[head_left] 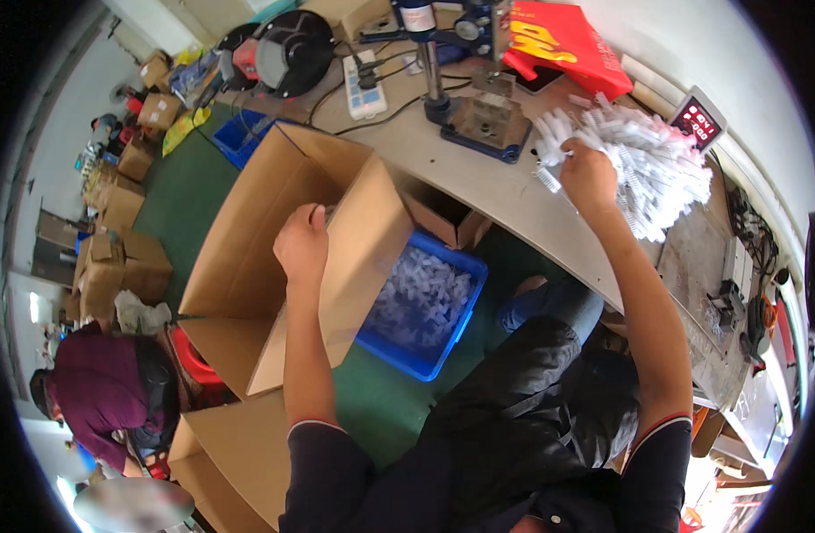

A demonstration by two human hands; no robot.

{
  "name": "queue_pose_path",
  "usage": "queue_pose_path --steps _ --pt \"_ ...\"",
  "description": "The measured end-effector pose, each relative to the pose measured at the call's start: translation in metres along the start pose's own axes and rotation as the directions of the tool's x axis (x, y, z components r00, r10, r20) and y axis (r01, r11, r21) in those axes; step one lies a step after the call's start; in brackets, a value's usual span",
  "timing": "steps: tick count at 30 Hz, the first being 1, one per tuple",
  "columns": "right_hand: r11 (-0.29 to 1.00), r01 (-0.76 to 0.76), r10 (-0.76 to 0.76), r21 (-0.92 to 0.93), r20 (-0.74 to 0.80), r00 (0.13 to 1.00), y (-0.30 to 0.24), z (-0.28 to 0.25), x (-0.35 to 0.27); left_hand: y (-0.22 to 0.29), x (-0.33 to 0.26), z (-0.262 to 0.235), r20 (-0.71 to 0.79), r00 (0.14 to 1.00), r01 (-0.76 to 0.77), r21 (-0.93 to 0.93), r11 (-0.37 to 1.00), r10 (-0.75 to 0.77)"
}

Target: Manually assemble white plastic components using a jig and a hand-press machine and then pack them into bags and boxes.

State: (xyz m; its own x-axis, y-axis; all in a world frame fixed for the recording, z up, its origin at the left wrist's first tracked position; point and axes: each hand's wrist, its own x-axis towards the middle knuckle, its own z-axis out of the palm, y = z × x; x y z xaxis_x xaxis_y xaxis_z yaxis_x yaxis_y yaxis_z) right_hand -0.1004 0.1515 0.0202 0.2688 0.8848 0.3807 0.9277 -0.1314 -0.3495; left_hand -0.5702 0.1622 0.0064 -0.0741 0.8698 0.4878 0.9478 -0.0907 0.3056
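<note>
A large heap of translucent white plastic pieces point(660, 169) lies on the right part of the workbench. At the heap's left edge is my right hand point(590, 180), its fingers closed in a pinch on a white plastic piece point(557, 153). My left hand point(301, 243) is curled closed over the tall open cardboard box point(248, 213), just by its near wall. Whatever those left fingers hold, if anything, is hidden. Below the bench, beside the box, a blue plastic bin point(430, 366) holds many small translucent pieces.
A small bench press point(486, 124) stands behind the heap, near a red bag point(572, 44) and a digital display point(698, 119). A power strip point(363, 87) and cords lie left of it. A person in a purple shirt point(101, 382) bends at far left, near stacked cartons point(123, 266).
</note>
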Motion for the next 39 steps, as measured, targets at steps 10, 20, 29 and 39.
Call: queue_pose_path --steps 10,20,29,39 --pt "0.879 -0.043 0.071 0.475 -0.04 0.997 0.021 -0.055 -0.124 0.024 -0.038 -0.005 -0.438 0.833 -0.361 0.035 0.932 0.339" --pt "0.99 0.13 -0.137 -0.054 -0.147 0.98 0.074 -0.094 -0.179 0.136 -0.323 0.231 0.897 0.249 0.605 -0.438 0.665 0.364" --pt "0.986 0.083 -0.098 -0.143 -0.106 0.989 0.075 -0.09 -0.182 0.117 -0.401 0.333 0.824 0.277 0.593 -0.551 0.587 0.493" --pt "0.976 -0.197 0.218 0.097 -0.334 0.917 0.097 -0.106 -0.202 0.055 -0.351 0.296 0.497 0.251 -0.304 -0.774 0.555 0.831"
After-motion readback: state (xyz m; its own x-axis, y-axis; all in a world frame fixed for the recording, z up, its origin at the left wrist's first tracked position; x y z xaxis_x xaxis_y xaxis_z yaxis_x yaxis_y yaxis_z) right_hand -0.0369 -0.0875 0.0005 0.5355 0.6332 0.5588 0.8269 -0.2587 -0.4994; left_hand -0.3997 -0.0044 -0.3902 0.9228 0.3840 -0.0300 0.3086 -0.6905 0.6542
